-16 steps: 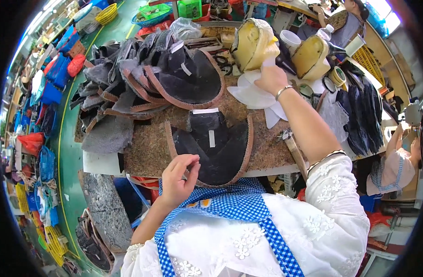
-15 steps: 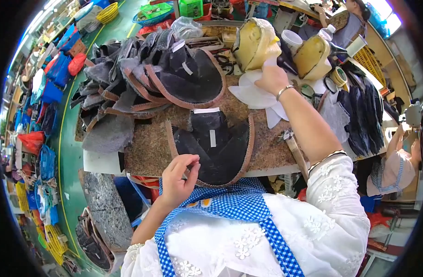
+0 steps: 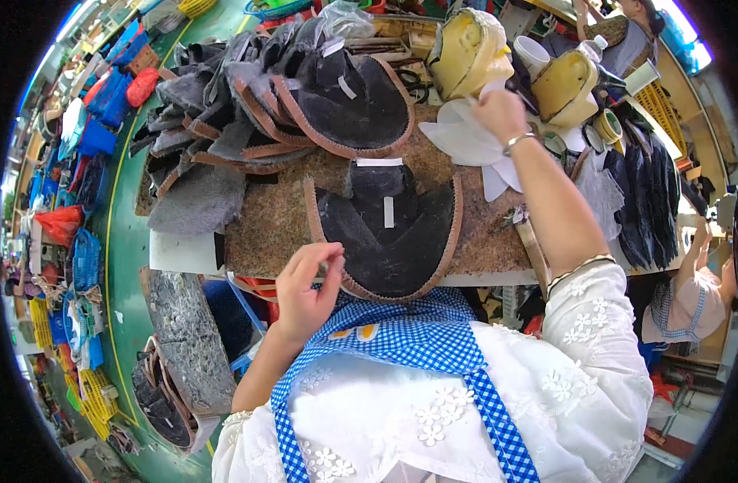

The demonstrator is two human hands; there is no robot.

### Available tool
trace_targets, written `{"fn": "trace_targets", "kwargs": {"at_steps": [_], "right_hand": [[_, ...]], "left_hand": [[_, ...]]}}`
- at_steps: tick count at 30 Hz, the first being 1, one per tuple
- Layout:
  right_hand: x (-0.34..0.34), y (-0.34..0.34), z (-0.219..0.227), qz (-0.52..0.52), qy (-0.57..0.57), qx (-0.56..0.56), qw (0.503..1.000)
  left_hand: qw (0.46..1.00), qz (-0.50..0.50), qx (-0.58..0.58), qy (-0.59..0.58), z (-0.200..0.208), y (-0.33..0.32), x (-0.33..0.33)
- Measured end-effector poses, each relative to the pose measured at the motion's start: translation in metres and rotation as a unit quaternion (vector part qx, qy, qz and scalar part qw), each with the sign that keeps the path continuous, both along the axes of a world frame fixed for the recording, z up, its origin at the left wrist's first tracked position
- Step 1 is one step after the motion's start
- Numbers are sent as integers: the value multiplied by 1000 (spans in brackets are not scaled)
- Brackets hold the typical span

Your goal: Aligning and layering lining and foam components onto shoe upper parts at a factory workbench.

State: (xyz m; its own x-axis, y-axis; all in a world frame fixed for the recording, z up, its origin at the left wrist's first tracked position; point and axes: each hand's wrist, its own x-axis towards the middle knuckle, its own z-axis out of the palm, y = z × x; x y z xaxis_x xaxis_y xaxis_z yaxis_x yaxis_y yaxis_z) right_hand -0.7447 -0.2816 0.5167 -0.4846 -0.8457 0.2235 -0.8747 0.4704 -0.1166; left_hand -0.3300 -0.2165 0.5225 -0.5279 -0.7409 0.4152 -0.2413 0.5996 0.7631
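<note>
A black shoe upper (image 3: 401,249) with a brown stitched rim lies lining-side up on the bench in front of me. It forms a wide U, with a white strip on its middle and another along its top edge. My left hand (image 3: 306,288) hovers by its left edge, thumb and fingers curled in a pinch; anything between the tips is too small to see. Farther right, my right hand (image 3: 502,117) is closed over a fan of white petal-shaped sheets (image 3: 457,138). A white edge shows past its fingers, while the fingertips are hidden.
Uppers (image 3: 349,105) with grey fleece lining are heaped at the left. Two yellowish shoe lasts (image 3: 470,55) stand behind my right hand, near a white cup (image 3: 531,55). Dark strips (image 3: 641,205) hang over the right end. A metal-ended tool (image 3: 532,245) lies near the front edge.
The whole view has shifted, so the bench sits higher and farther right. My right hand's fingers have curled in over the white sheets. My left hand stays beside the upper.
</note>
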Motion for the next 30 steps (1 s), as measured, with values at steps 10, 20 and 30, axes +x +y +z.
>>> {"fn": "trace_targets", "kwargs": {"at_steps": [10,20,30], "right_hand": [[88,117,70,-20,0,-408,913],[196,132,51,341,-317,-275,841],[151,133,62,7,-286,-410,866]], "left_hand": [[918,-56,336,204,15,-18,-8],[897,-115,378,196,24,3,-42],[909,45,300,287,33,-13,-9]]}}
